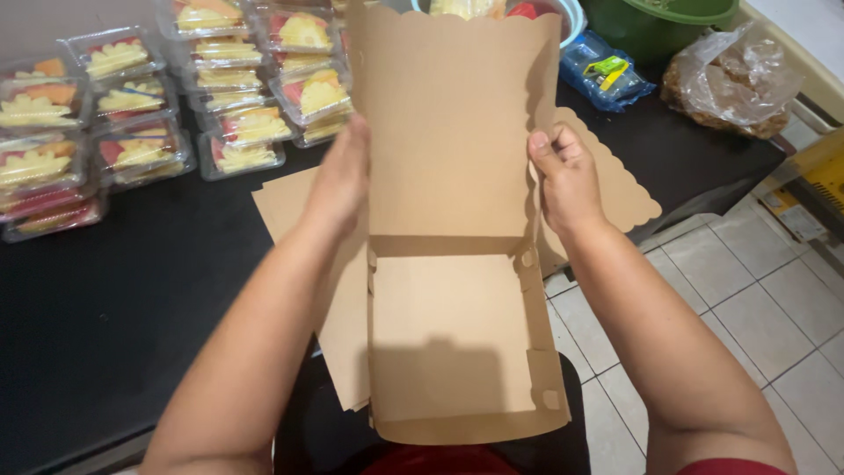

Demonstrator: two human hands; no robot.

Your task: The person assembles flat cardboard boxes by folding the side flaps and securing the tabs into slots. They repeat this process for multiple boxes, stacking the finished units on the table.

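Holding the brown cardboard box (457,264) near us over the black table (132,290), we are gripping its raised lid with left hand (338,180) and right hand (567,180), tray folded, lid unclosed, flat cardboard sheets (290,207) waiting underneath.

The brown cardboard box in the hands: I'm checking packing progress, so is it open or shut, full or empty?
Open and empty: the cardboard box shows a bare tray floor, its scalloped lid raised upright.
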